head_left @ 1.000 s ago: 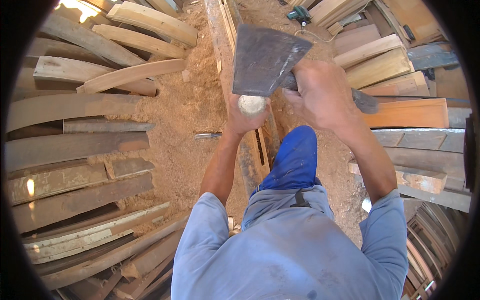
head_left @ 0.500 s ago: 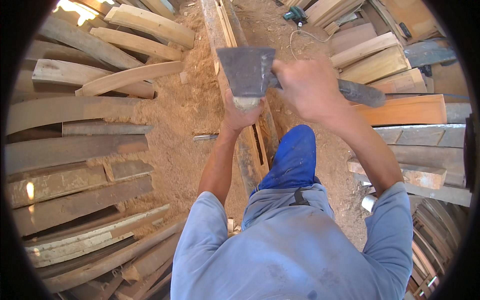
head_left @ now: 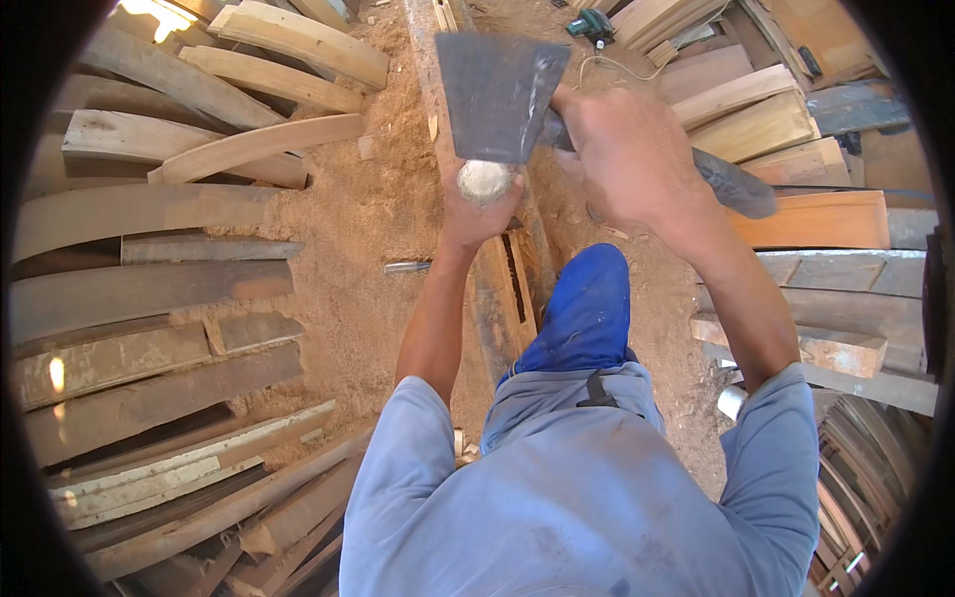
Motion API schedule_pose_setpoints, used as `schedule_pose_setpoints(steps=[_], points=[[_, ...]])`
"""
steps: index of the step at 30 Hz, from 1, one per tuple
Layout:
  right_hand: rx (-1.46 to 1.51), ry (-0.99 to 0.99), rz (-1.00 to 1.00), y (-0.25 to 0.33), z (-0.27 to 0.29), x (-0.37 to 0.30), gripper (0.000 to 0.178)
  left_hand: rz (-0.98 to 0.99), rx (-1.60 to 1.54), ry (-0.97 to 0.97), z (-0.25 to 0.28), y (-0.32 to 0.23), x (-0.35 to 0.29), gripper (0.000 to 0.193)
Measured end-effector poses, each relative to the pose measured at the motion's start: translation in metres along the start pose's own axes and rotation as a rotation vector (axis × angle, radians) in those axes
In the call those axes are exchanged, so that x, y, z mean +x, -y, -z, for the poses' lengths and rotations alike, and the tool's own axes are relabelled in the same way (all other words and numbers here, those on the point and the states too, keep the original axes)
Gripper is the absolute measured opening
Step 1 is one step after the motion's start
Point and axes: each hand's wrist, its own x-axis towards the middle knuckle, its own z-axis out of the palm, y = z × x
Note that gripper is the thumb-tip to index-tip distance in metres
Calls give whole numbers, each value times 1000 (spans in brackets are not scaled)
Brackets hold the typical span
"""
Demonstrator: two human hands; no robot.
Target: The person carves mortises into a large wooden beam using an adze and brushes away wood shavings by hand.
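The slotted timber (head_left: 490, 303) is the largest thing in play, stiff and probably too heavy to shift easily; over its far part hangs the hatchet-like tool (head_left: 497, 95), likely rigid and head-heavy, best held by its dark handle (head_left: 738, 187), where the right hand (head_left: 637, 154) is clamped, right of the timber; above the timber's middle, the left hand (head_left: 474, 221) is wrapped around a pale round-ended piece (head_left: 484, 182), seemingly hard and best gripped below its top; its lower part is hidden, whether the tool touches it is unclear, and the timber's far end is cut off
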Motion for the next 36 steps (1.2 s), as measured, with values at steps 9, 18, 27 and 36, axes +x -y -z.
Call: schedule_pose_setpoints(steps=[9, 18, 27, 36], points=[[-44, 74, -29, -1, -6, 8, 28, 40, -54, 23, 2, -7, 6, 11], [-50, 151, -15, 3, -10, 8, 22, 57, -94, 13, 1, -18, 18, 15], [225, 84, -48, -9, 2, -17, 39, 167, 71, 66, 19, -42, 15, 24], [565, -233, -112, -22, -3, -27, 33, 158, 178, -16, -6, -46, 28, 20]])
